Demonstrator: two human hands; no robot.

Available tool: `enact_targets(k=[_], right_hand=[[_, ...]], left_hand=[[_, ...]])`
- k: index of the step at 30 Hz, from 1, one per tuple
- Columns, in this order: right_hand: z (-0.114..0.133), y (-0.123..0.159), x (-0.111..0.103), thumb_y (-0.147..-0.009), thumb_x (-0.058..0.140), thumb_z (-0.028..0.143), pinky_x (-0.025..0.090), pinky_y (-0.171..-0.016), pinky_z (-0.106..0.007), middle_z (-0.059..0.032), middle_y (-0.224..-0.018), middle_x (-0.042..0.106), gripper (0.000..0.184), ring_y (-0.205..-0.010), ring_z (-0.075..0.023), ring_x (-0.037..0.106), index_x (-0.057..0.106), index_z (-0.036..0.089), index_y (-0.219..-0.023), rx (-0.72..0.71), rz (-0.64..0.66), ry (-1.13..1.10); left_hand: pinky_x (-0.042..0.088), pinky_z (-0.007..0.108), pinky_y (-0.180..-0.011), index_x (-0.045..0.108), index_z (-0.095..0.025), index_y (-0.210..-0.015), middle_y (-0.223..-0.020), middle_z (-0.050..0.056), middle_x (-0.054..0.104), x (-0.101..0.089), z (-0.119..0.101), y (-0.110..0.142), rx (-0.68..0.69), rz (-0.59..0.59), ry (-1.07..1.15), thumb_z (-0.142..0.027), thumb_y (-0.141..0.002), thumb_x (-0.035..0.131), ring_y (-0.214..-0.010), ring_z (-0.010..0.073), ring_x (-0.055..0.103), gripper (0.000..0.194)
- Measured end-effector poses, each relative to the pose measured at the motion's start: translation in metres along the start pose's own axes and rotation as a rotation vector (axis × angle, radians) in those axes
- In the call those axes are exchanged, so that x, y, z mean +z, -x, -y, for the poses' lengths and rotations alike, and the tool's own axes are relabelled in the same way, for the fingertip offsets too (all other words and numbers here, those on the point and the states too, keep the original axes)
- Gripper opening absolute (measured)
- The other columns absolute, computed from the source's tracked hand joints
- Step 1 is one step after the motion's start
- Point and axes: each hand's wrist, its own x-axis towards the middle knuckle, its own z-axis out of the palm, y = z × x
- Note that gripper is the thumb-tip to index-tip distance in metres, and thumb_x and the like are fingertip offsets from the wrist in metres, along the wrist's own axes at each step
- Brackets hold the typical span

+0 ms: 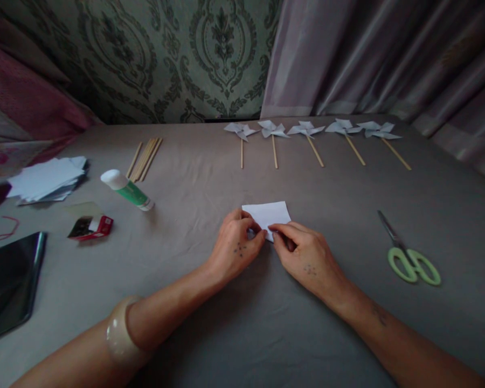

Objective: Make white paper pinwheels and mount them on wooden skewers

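Observation:
A small white sheet of paper (268, 212) lies on the grey cloth between my hands. My left hand (238, 241) pinches its near left edge, thumb and fingers together. From the other side, my right hand (307, 252) grips the near right part with thumb and forefinger. The two thumbs almost meet at the paper's near edge, and the fingers cover its lower corners. Whether the paper is folded there I cannot tell. To the right of my right hand lies a pair of scissors (408, 258) with light green handles.
Several paper pinwheels (306, 129) on sticks lie in a row at the back. On the left are wooden sticks (147, 157), a green-and-white glue stick (130, 191), a stack of paper (48, 178), a small open red box (92, 226), a red wire (7, 229) and a black phone (14, 285).

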Motion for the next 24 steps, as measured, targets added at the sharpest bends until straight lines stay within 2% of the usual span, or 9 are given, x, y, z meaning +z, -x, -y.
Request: enact_targets(k=[24], right_hand=[[0.0024, -0.0032, -0.0005, -0.089, 0.048, 0.016, 0.049, -0.074, -0.032, -0.0084, -0.09, 0.071, 0.03, -0.08, -0.0206, 0.066, 0.07, 0.013, -0.109, 0.017, 0.108, 0.08]], left_hand=[[0.046, 0.035, -0.083, 0.071, -0.015, -0.074, -0.09, 0.007, 0.063, 0.0, -0.0017, 0.001, -0.038, 0.025, 0.024, -0.02, -0.081, 0.063, -0.088, 0.0196, 0.058, 0.012]])
